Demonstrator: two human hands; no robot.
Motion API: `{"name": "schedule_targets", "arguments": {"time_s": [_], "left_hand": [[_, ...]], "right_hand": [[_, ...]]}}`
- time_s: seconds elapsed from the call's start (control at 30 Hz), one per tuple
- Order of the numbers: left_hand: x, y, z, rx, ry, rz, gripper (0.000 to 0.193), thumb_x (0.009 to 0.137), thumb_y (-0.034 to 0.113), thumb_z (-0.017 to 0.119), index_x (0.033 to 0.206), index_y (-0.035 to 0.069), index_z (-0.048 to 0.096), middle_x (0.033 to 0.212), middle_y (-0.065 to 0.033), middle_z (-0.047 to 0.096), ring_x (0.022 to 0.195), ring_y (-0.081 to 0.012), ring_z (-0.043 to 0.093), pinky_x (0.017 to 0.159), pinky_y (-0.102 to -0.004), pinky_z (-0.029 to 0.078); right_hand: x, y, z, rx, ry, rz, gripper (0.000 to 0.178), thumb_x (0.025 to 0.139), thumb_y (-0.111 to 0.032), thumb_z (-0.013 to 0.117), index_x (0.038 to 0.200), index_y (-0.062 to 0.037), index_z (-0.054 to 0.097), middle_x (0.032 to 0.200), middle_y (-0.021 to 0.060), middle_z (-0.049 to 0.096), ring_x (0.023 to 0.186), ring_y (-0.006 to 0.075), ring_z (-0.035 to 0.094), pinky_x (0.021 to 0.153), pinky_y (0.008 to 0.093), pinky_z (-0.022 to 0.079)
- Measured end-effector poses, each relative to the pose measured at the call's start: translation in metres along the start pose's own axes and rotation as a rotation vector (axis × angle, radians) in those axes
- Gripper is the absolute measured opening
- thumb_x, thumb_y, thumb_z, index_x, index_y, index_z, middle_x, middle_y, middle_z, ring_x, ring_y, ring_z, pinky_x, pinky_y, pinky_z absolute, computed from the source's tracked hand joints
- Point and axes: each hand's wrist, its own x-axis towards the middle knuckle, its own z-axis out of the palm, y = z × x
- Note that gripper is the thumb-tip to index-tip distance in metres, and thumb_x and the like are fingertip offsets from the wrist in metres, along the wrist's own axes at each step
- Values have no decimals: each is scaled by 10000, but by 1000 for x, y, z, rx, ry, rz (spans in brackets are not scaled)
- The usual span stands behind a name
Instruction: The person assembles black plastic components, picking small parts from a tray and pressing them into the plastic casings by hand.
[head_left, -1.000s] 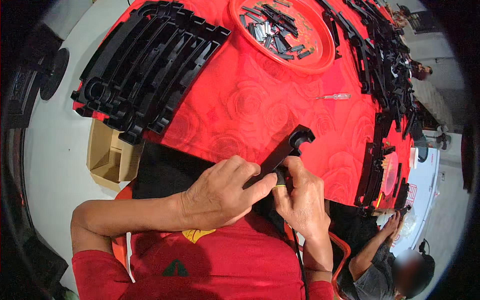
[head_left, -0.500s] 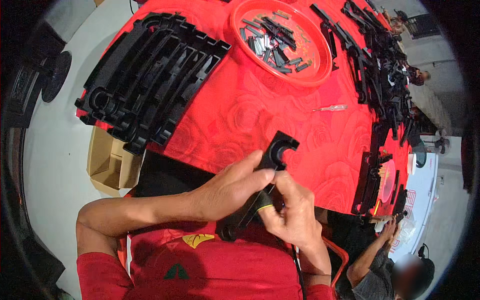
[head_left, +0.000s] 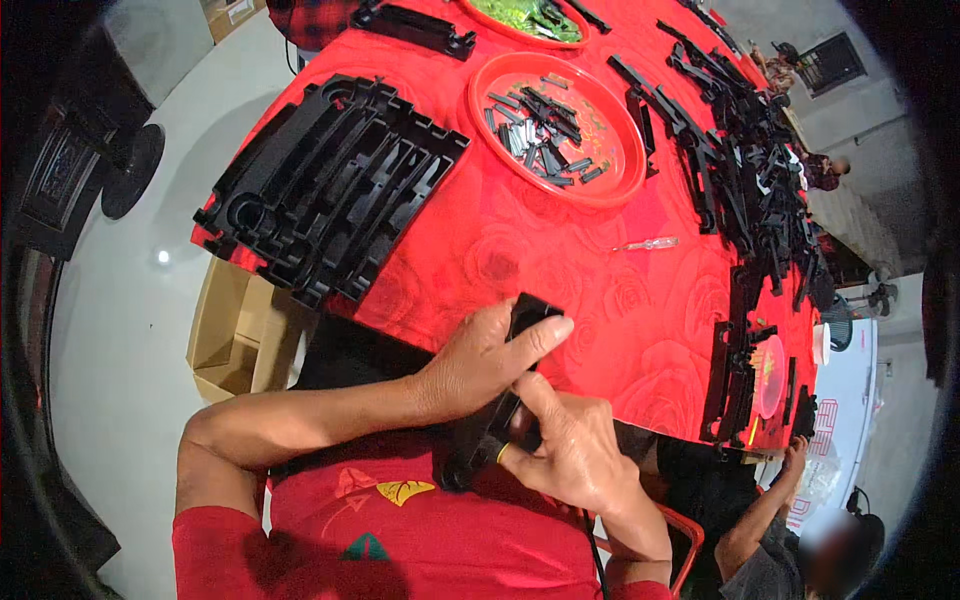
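Observation:
A long black plastic part point(head_left: 480, 435) slants in front of my chest, one end over the table edge and the other against my shirt. My left hand point(head_left: 470, 360) is closed round its far end, with the thumb laid across the top. Lower down, my right hand point(head_left: 575, 445) grips the same part, its index finger and thumb pressed along the side. Beside my right thumb shows a small yellow edge that I cannot make out. Beyond my hands, a clear-handled screwdriver point(head_left: 650, 244) lies on the red cloth.
Similar black parts point(head_left: 330, 190) lie side by side at the left. A red basin point(head_left: 625, 190) holds small dark pieces. Black parts point(head_left: 760, 190) are heaped at the right. An open cardboard box point(head_left: 225, 330) stands below the table's left edge. Another person's hand point(head_left: 797, 455) is at the right.
The black part's far end has turned, so its curved notch no longer shows. My left thumb has shifted across it. The view has tilted, bringing in more of the table's far side.

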Motion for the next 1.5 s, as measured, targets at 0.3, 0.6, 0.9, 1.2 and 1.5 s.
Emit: {"name": "schedule_targets", "arguments": {"time_s": [0.3, 0.6, 0.9, 1.2, 1.5], "left_hand": [[0, -1, 13, -11, 21, 87, 272, 1018, 294, 648, 864, 78, 590, 724, 59, 491, 714, -41, 476, 619, -298, 431], [-5, -9, 10, -14, -118, -7, 156, 1054, 212, 615, 968, 83, 603, 847, 94, 546, 816, -11, 511, 701, -246, 460], [-13, -4, 8, -174, -225, -113, 182, 1069, 267, 598, 992, 103, 595, 829, 79, 588, 776, -12, 556, 670, -243, 473], [-5, -6, 15, -237, -232, -48, 278, 1065, 296, 602, 867, 103, 569, 704, 56, 602, 660, -24, 566, 569, -256, 459], [-7, -7, 14, -303, -277, -129, 315, 1071, 325, 596, 842, 108, 584, 719, 63, 608, 688, -17, 559, 594, -249, 459]], "right_hand": [[-6, 7, 22, 6, 139, 12, 627, 757, -208, 826, 1249, -11, 491, 709, 120, 643, 627, 332, 673, 577, 455, 516], [-14, 10, 37, 187, 123, 44, 674, 784, -185, 834, 1311, 1, 458, 723, 139, 667, 611, 347, 692, 560, 448, 550], [-19, 7, 28, 233, 49, 33, 631, 790, -105, 813, 1280, 18, 434, 684, 131, 635, 567, 350, 663, 528, 454, 526], [-19, 7, 33, 233, 137, 34, 600, 801, -108, 807, 1257, 27, 441, 689, 115, 664, 593, 317, 702, 540, 418, 560], [-21, 4, 32, 193, 116, 79, 617, 799, -123, 815, 1269, 20, 442, 684, 138, 648, 599, 348, 695, 532, 446, 540]]}}
